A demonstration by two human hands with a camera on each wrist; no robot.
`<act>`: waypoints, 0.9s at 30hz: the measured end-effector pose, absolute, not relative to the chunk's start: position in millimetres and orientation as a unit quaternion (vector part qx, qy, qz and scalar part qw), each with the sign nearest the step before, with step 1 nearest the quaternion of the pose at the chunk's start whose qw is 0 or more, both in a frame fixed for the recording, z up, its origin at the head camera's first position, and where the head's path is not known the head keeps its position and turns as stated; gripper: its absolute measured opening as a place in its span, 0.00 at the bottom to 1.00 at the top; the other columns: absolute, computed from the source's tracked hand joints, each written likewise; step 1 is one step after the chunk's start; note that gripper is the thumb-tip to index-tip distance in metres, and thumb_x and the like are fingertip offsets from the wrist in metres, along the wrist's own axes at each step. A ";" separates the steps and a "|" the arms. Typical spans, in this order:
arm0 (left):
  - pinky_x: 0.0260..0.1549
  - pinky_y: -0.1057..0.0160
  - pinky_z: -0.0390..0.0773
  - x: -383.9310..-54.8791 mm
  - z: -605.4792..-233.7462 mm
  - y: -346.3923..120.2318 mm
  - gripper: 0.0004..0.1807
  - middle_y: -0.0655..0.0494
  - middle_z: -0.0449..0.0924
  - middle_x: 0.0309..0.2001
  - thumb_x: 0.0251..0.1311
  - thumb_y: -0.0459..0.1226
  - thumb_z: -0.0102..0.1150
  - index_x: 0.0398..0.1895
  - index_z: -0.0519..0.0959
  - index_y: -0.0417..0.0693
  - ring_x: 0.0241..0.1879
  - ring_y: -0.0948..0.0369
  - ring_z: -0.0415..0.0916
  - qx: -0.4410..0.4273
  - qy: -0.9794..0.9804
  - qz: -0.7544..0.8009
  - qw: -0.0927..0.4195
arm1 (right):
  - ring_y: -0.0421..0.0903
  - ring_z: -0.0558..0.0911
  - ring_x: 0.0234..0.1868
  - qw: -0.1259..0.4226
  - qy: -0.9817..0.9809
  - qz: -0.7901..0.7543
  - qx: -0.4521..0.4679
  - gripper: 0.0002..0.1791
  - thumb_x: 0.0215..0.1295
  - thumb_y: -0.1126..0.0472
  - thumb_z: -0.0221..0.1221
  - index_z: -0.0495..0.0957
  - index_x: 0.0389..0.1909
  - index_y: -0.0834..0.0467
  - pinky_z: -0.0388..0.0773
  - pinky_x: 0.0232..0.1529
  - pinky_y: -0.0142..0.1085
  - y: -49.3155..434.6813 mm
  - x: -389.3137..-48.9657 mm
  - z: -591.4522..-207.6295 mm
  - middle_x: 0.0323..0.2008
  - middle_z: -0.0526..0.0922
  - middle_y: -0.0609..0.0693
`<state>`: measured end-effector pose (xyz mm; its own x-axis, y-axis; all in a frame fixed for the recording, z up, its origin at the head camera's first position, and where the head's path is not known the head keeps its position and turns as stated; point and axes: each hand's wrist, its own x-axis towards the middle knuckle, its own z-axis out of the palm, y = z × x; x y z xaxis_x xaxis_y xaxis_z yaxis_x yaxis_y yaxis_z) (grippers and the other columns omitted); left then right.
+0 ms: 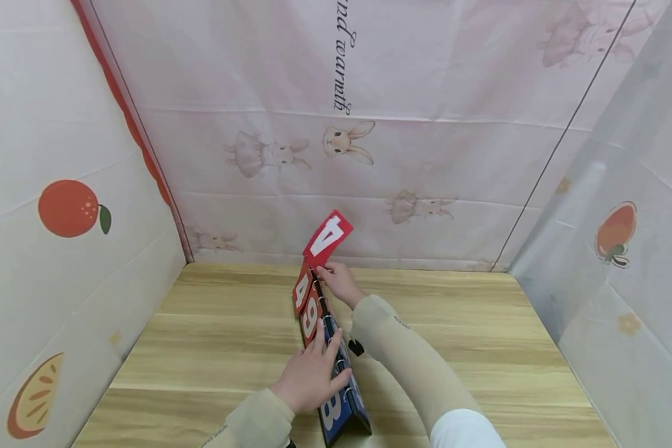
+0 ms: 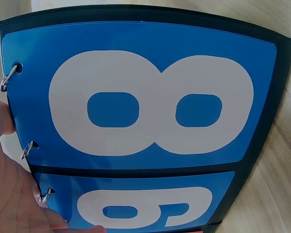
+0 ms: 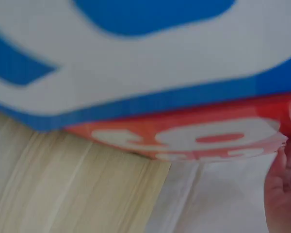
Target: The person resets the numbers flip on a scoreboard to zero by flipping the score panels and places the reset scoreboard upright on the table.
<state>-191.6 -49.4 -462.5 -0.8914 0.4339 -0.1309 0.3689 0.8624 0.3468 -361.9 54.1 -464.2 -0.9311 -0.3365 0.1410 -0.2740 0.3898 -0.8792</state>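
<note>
A tabletop flip scoreboard [image 1: 361,410] stands tent-like on the table, its ringed ridge running away from me. My left hand [image 1: 305,376] rests over the ridge with fingers spread, touching the near half. At the far end, my right hand [image 1: 344,286] pinches the lower end of a red number card [image 1: 329,236] showing a white 4, which sticks up above the ridge. Another red 4 card [image 1: 301,294] and a red 9 card [image 1: 310,317] hang on the left face. Close up in the left wrist view are a blue 8 card [image 2: 153,36] and a smaller blue card [image 2: 155,204].
The wood-grain table [image 1: 218,348] extends on both sides of the scoreboard. A pink printed cloth [image 1: 453,155] hangs behind the table's far edge, and pale cloth walls [image 1: 22,137] with fruit prints close in the sides.
</note>
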 end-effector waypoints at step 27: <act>0.49 0.36 0.65 -194.7 -468.2 -49.8 0.44 0.37 0.36 0.72 0.61 0.67 0.33 0.74 0.47 0.53 0.64 0.45 0.60 0.201 0.958 0.165 0.118 | 0.47 0.78 0.41 0.067 0.815 -0.540 -0.199 0.22 0.67 0.58 0.53 0.68 0.60 0.60 0.76 0.42 0.44 58.7 -371.9 -464.4 0.47 0.79 0.54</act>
<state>-194.7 -49.8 -468.2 -0.8911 0.4246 -0.1603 0.3466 0.8647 0.3634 -371.9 58.7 -464.4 -0.9121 -0.3961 0.1060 -0.2519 0.3372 -0.9071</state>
